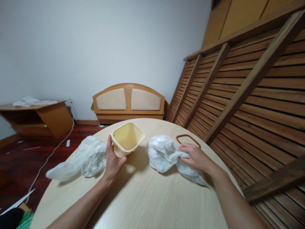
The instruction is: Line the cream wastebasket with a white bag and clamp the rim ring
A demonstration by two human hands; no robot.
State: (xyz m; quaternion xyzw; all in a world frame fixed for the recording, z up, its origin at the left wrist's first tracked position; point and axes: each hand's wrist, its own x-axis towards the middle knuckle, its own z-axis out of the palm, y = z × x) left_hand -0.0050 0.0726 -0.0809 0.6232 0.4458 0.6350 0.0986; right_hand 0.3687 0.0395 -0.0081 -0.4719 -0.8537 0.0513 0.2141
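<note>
Left hand (114,162): grip closed around the near side of a pale yellow container (128,136), fingers spread along its left side and lower right. The container is over the far half of the round, light wood-grain worktop (152,200), a little left of the middle; it leans so that its open mouth faces the near side, and its inner walls look bare. Whether its base touches the worktop, I cannot tell. Right hand (196,158): grip clenched on the twisted neck of a bunched white plastic bag (160,154), which sits to the right of the container and apart from it. The bag's full, rounded part is left of the fingers, and its loose end trails under the hand to the near right. Just beyond the right hand, a brown rounded-rectangular ring (183,135) lies flat near the far right edge. On the left side of the worktop, close beside the left hand, is a crumpled, translucent white bag (76,160). Surroundings: a headboard with two cream panels (128,98) stands beyond the far edge, a slatted wooden frame (243,92) leans on the right, and papers (30,101) rest on a low wooden desk (54,119) at far left.
</note>
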